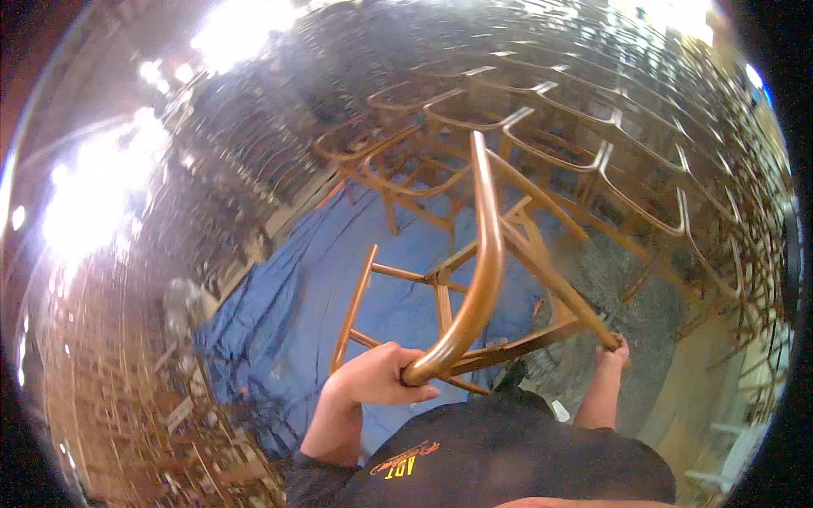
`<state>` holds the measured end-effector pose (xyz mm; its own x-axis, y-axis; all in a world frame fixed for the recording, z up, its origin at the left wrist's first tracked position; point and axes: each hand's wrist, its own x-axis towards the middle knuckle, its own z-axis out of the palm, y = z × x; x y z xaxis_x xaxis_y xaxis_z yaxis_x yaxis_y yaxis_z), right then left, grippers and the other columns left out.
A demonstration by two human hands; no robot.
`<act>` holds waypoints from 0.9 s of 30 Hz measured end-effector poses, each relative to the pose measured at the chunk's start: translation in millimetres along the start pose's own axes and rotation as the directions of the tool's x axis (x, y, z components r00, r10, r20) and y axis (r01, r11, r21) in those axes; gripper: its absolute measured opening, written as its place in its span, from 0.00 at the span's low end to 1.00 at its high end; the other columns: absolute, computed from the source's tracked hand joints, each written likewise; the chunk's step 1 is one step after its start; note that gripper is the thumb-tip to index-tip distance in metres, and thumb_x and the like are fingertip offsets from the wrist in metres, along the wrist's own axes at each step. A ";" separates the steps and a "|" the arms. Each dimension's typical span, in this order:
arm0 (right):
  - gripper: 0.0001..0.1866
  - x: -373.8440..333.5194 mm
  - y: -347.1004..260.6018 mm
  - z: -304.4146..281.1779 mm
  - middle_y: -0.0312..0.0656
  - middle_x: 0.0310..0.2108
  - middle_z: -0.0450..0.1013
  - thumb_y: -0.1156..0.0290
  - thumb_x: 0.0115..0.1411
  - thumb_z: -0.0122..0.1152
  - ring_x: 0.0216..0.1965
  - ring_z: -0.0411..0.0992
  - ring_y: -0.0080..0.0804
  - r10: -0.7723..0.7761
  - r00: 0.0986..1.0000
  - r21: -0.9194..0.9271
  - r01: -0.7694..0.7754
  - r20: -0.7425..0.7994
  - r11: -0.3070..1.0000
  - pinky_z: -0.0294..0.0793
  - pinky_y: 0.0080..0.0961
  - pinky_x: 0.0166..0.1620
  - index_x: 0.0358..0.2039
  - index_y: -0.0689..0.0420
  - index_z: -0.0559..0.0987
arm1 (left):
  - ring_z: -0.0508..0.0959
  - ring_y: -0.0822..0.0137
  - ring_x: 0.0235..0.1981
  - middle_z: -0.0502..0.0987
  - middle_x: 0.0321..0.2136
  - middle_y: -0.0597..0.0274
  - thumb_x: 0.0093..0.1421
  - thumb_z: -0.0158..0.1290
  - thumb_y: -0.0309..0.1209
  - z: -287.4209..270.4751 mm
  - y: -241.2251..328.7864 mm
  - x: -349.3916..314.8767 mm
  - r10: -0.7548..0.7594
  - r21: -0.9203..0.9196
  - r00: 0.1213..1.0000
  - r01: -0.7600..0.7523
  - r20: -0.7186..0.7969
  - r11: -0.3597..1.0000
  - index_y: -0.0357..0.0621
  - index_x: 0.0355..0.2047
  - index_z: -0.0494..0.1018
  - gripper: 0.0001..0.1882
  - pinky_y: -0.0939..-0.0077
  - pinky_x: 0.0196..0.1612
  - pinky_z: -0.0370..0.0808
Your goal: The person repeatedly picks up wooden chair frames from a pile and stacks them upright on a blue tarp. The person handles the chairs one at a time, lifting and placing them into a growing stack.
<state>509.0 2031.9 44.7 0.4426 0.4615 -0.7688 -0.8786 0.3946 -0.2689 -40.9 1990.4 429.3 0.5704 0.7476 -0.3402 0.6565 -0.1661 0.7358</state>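
Observation:
A brown, glossy wooden chair frame [491, 245] hangs tilted in front of me, without a seat panel in it. My left hand [373, 377] is closed round the near end of its thick curved rail. With its fingers wrapped, my right hand [616, 351] grips the end of a straight wooden bar, which looks like a leg of the same frame. The lower rungs and legs of the frame slant away to the left, above a blue tarp [296, 313].
Rows of similar curved chair frames [584, 161] stand close together at the far side and right. More wooden parts or frames [127, 372] crowd the left, blurred. A greyish covering [648, 296] lies on the floor at the right. Bright lights glare at upper left.

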 end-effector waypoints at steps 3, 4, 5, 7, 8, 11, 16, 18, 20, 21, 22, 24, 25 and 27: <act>0.08 -67.0 52.2 48.4 0.40 0.25 0.70 0.72 0.64 0.59 0.28 0.72 0.39 0.027 0.974 -0.059 -0.014 0.224 0.998 0.79 0.40 0.41 0.30 0.56 0.70 | 0.76 0.71 0.26 0.77 0.22 0.60 0.58 0.69 0.36 44.3 -58.0 -119.0 -0.012 -0.161 0.989 -0.011 -0.146 0.987 0.38 0.34 0.78 0.15 0.70 0.31 0.73; 0.10 -93.7 61.0 66.5 0.38 0.24 0.69 0.71 0.64 0.60 0.28 0.71 0.36 0.080 0.919 -0.065 -0.059 0.387 0.996 0.76 0.37 0.38 0.27 0.53 0.68 | 0.76 0.71 0.26 0.77 0.22 0.63 0.58 0.69 0.35 55.1 -70.0 -156.9 -0.013 -0.224 0.980 -0.033 -0.200 0.974 0.37 0.33 0.78 0.15 0.71 0.31 0.73; 0.13 -121.2 66.5 80.9 0.35 0.22 0.67 0.70 0.63 0.61 0.28 0.69 0.33 0.126 0.835 -0.079 -0.099 0.536 0.992 0.74 0.34 0.36 0.25 0.51 0.67 | 0.78 0.72 0.28 0.80 0.24 0.67 0.59 0.68 0.32 68.9 -76.0 -193.4 -0.083 -0.381 0.975 -0.001 -0.206 0.925 0.38 0.32 0.79 0.11 0.73 0.33 0.74; 0.15 -186.6 109.8 98.3 0.33 0.20 0.61 0.71 0.65 0.60 0.25 0.64 0.30 0.134 0.671 -0.121 -0.067 0.729 0.990 0.71 0.32 0.35 0.24 0.50 0.65 | 0.79 0.72 0.29 0.81 0.26 0.66 0.60 0.68 0.32 118.3 -110.3 -257.7 -0.292 -0.672 0.925 0.056 -0.243 0.738 0.39 0.32 0.80 0.10 0.73 0.34 0.76; 0.15 -229.2 146.0 99.4 0.32 0.20 0.58 0.71 0.65 0.59 0.24 0.60 0.28 0.255 0.596 -0.196 -0.164 0.761 0.967 0.69 0.31 0.36 0.24 0.50 0.65 | 0.80 0.73 0.30 0.82 0.27 0.65 0.60 0.67 0.31 152.5 -126.1 -291.4 -0.415 -0.796 0.880 0.075 -0.231 0.601 0.39 0.33 0.80 0.09 0.73 0.35 0.77; 0.13 -344.4 238.3 99.9 0.33 0.21 0.62 0.68 0.65 0.57 0.24 0.62 0.27 0.505 0.175 -0.446 -0.287 0.845 0.848 0.69 0.31 0.37 0.24 0.50 0.67 | 0.82 0.71 0.32 0.82 0.28 0.63 0.59 0.67 0.28 248.6 -182.0 -364.8 -0.582 -0.822 0.741 0.072 -0.335 0.565 0.37 0.35 0.81 0.08 0.72 0.39 0.78; 0.11 -537.5 383.1 35.2 0.37 0.18 0.64 0.68 0.61 0.59 0.24 0.66 0.32 0.684 -0.327 -0.752 -0.161 0.652 0.639 0.70 0.41 0.40 0.24 0.52 0.68 | 0.83 0.58 0.38 0.82 0.31 0.53 0.58 0.63 0.33 374.9 -241.5 -401.6 -0.904 -0.817 -0.006 -0.426 -0.427 0.388 0.29 0.37 0.74 0.17 0.65 0.43 0.79; 0.10 -574.3 416.3 20.9 0.38 0.19 0.66 0.69 0.60 0.60 0.26 0.69 0.34 0.691 -0.482 -0.821 -0.117 0.538 0.558 0.72 0.42 0.42 0.25 0.52 0.69 | 0.80 0.46 0.50 0.80 0.43 0.42 0.57 0.63 0.33 380.3 -250.5 -394.8 -0.889 -0.937 -0.337 -0.051 -0.310 0.346 0.27 0.50 0.71 0.25 0.56 0.54 0.76; 0.09 -609.7 451.9 -5.2 0.39 0.20 0.68 0.71 0.59 0.61 0.27 0.71 0.35 0.672 -0.598 -0.871 -0.098 0.438 0.481 0.73 0.43 0.44 0.26 0.53 0.70 | 0.69 0.40 0.62 0.70 0.57 0.34 0.56 0.63 0.31 374.5 -251.5 -404.9 -0.621 -0.868 -0.629 0.196 -0.468 0.456 0.28 0.59 0.66 0.33 0.50 0.64 0.66; 0.08 -629.6 467.6 -22.9 0.40 0.20 0.69 0.72 0.59 0.61 0.27 0.72 0.36 0.656 -0.646 -0.891 -0.086 0.390 0.445 0.74 0.44 0.45 0.26 0.54 0.71 | 0.63 0.37 0.67 0.65 0.63 0.32 0.55 0.63 0.31 365.0 -250.2 -412.2 -0.444 -0.813 -0.700 0.360 -0.559 0.457 0.29 0.62 0.64 0.37 0.47 0.69 0.61; 0.08 -640.6 482.2 -31.5 0.40 0.21 0.70 0.73 0.58 0.62 0.28 0.73 0.37 0.648 -0.681 -0.903 -0.045 0.341 0.428 0.75 0.45 0.46 0.26 0.54 0.71 | 0.58 0.36 0.70 0.59 0.67 0.31 0.54 0.64 0.31 333.5 -248.6 -410.5 -0.301 -0.698 -0.644 0.547 -0.704 0.461 0.31 0.64 0.63 0.39 0.47 0.71 0.56; 0.09 -647.8 516.7 -43.2 0.42 0.22 0.73 0.76 0.56 0.64 0.30 0.75 0.39 0.658 -0.702 -0.914 0.024 0.273 0.404 0.77 0.45 0.46 0.25 0.55 0.72 | 0.58 0.37 0.70 0.57 0.69 0.34 0.54 0.65 0.32 236.2 -232.5 -401.0 -0.276 -0.485 -0.438 0.491 -0.856 0.724 0.34 0.64 0.64 0.39 0.47 0.71 0.58; 0.09 -650.6 533.2 -48.4 0.43 0.22 0.73 0.76 0.56 0.65 0.30 0.76 0.39 0.646 -0.724 -0.899 0.083 0.243 0.431 0.77 0.44 0.46 0.24 0.55 0.71 | 0.59 0.36 0.70 0.58 0.68 0.35 0.54 0.66 0.33 185.9 -215.7 -396.5 -0.225 -0.354 -0.301 0.502 -0.927 0.789 0.37 0.64 0.65 0.39 0.46 0.70 0.59; 0.11 -664.2 564.8 -62.8 0.44 0.22 0.74 0.78 0.53 0.67 0.30 0.76 0.40 0.632 -0.751 -0.893 0.135 0.190 0.429 0.78 0.42 0.41 0.23 0.55 0.71 | 0.61 0.36 0.69 0.62 0.67 0.36 0.53 0.68 0.36 116.0 -204.5 -386.1 -0.148 -0.160 -0.063 0.491 -0.987 0.856 0.43 0.65 0.65 0.40 0.48 0.69 0.61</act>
<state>-292.4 1898.4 367.1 -0.8535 0.0537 0.5183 -0.4776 -0.4782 -0.7370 -338.1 1661.1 342.2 -0.6207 0.6119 0.4902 0.7631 0.3279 0.5569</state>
